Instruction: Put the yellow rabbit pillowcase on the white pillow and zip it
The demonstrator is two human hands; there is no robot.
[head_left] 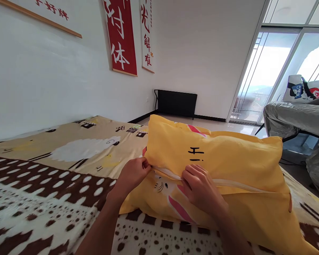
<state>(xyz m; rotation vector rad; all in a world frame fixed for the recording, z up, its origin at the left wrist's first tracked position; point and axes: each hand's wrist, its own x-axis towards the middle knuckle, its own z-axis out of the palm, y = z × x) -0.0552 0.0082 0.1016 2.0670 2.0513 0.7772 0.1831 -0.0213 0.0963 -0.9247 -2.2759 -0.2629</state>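
A yellow pillow [244,156] with printed rabbits and black lettering lies on the bed, a white zipper [236,184] running along the side that faces me. At the zipper's left end, my left hand [135,173] pinches the fabric edge with thumb and index finger. My right hand [200,189] is closed over the zipper near the pillow's middle, its fingers curled on the cloth. Whatever lies under those fingers is hidden.
A patterned blanket [55,191] in brown, white and beige covers the bed. Beyond it stand a black panel [177,103] by the wall and, at right, plastic-wrapped furniture [289,115] bearing a white printed bag [303,88]. Scrolls [122,39] hang on the left wall.
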